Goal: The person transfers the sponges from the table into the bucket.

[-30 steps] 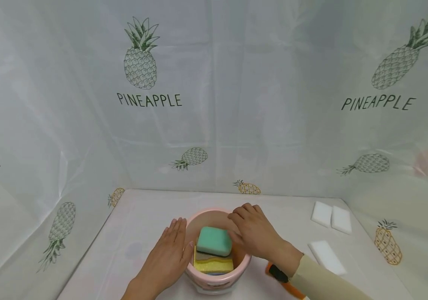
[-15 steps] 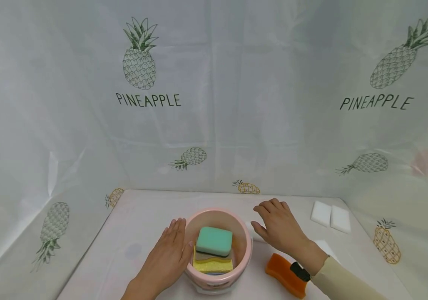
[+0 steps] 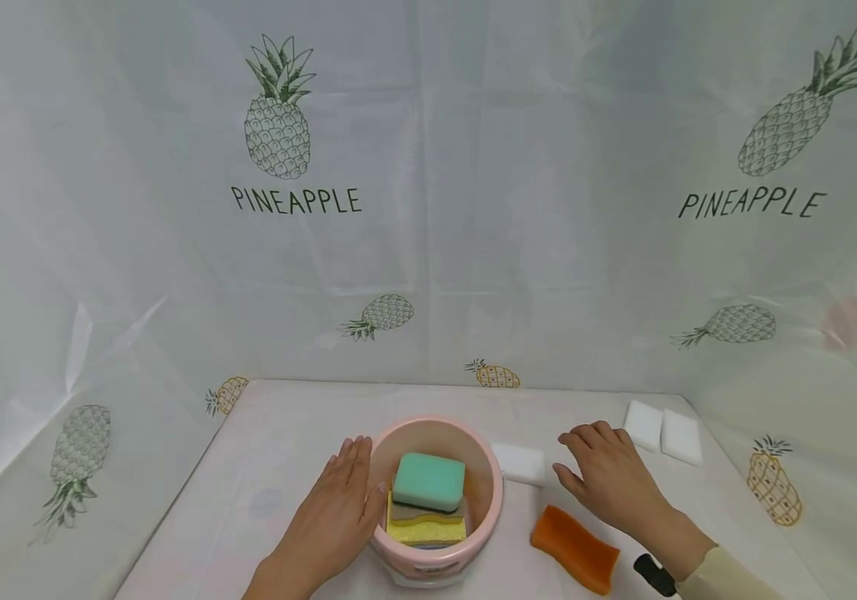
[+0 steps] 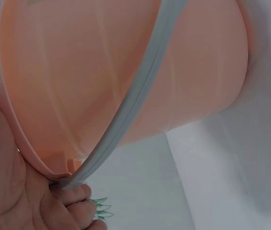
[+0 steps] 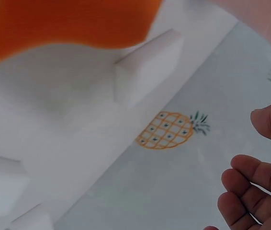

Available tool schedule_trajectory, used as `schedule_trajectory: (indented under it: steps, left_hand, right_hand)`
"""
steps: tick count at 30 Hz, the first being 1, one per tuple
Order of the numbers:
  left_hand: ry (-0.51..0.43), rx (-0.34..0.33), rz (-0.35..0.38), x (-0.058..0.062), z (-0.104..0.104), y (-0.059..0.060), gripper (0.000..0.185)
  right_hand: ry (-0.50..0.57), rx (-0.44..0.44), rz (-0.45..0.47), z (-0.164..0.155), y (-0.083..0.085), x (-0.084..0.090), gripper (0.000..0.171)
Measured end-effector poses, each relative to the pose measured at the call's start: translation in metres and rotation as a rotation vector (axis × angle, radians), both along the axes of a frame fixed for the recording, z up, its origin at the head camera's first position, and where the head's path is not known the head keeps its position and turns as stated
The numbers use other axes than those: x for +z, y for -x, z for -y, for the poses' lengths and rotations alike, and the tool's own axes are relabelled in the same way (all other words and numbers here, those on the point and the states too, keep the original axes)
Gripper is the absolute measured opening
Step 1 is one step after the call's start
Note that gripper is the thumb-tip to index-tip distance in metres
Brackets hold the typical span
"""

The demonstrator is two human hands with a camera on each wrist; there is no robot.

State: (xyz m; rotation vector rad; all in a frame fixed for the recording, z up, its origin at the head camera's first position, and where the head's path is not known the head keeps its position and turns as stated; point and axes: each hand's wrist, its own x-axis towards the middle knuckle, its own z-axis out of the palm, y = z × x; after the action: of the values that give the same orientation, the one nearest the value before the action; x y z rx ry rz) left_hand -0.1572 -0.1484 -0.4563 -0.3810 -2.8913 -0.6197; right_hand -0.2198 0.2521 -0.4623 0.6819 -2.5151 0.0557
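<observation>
White cloth with pineapple pictures hangs all around, and a white table (image 3: 286, 433) sits in front of me. I see a pink bucket (image 3: 490, 500) near the front edge, with a green sponge (image 3: 429, 481) on top of a yellow sponge (image 3: 426, 530) inside it. My left hand (image 3: 331, 521) lies flat against the bucket's left side, fingers straight, holding nothing; the left wrist view shows the bucket's pale handle (image 4: 126, 115) just by the palm. My right hand (image 3: 612, 483) hovers over the table with the fingers loose and a little bent, and it holds nothing. It is nearest to a white sponge (image 3: 520, 463) lying just beside the bucket's right side, and an orange sponge (image 3: 574, 550) lies close in front of the hand. Two more white sponges (image 3: 663, 432) sit side by side by the far right corner. I think the white sponge is very light and soft and will squash if squeezed hard. A gentle pinch on its two long sides looks best.
</observation>
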Motion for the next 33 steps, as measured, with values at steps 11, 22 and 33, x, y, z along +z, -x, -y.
schedule_trajectory:
  steps: [11,22,33]
  left_hand:
    - [-0.024,0.003,0.010,0.001,0.000,-0.001,0.066]
    - [-0.042,-0.002,0.014,0.002,-0.001,-0.003,0.065]
    - [-0.038,-0.007,0.004,0.001,-0.002,-0.004,0.065]
  right_hand:
    - [-0.008,-0.054,0.031,-0.033,-0.020,-0.024,0.041]
    - [-0.058,-0.072,0.071,-0.038,-0.039,-0.059,0.041]
    - [-0.092,-0.090,0.171,-0.031,-0.053,-0.073,0.052]
